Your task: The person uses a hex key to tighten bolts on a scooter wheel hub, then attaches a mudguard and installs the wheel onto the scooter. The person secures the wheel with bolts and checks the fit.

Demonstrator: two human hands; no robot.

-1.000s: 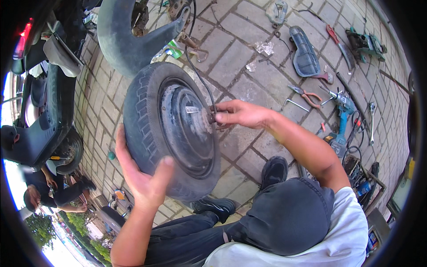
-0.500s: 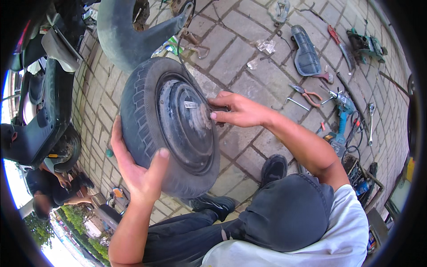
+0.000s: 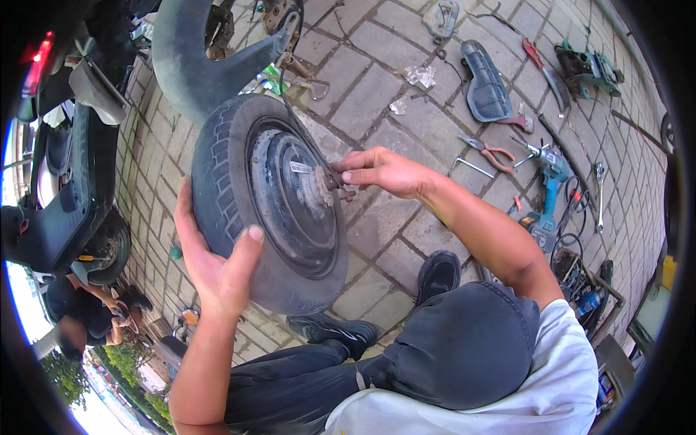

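Note:
A scooter hub-motor wheel with a treaded black tyre stands tilted in front of me. My left hand grips the tyre's near left side, thumb over the sidewall and fingers round the tread. At the wheel's centre, my right hand is closed at the axle, fingers pinching by the black cable there. Whether they hold the axle, the cable or both is partly hidden. That cable runs from the hub up past the tyre. Beyond the tyre is a grey-black fender.
On the brick paving to the right lie pliers, a blue cordless drill, a wrench, a red-handled tool and a dark plastic cover. A tool box sits nearby. At left are a parked scooter and another person.
The wheel has tilted slightly, and its axle end shows more now. My right hand has shifted a little left and up with the cable; my left hand still grips the tyre.

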